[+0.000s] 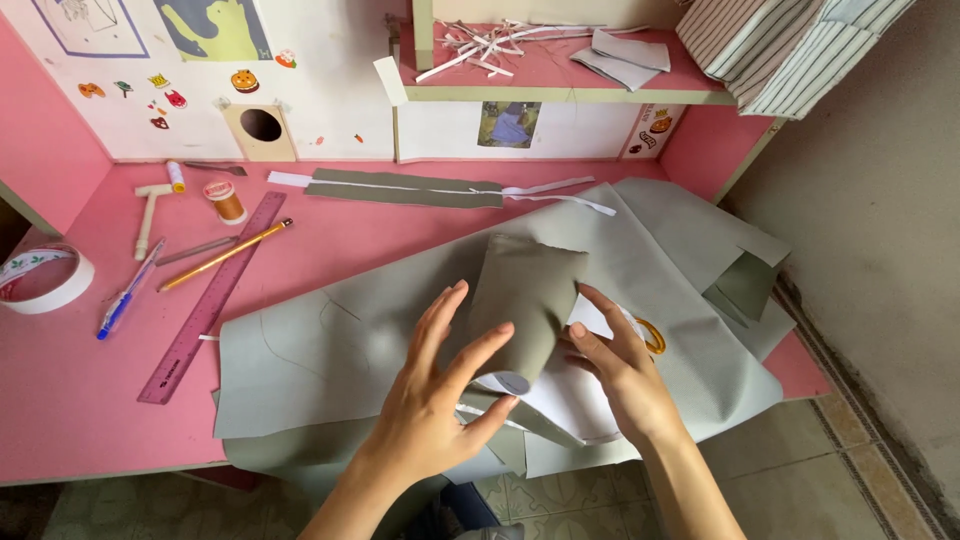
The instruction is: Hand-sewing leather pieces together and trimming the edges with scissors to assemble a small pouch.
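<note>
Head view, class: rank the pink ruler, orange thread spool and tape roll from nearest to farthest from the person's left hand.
From the left hand:
1. Pink ruler, lying to its left.
2. Orange thread spool, farther back-left.
3. Tape roll, at the far left edge of the desk.

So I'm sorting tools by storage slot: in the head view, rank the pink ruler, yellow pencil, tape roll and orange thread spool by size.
1. Pink ruler
2. Yellow pencil
3. Tape roll, shorter than the pencil but bulkier, so that order is unsure
4. Orange thread spool
</note>
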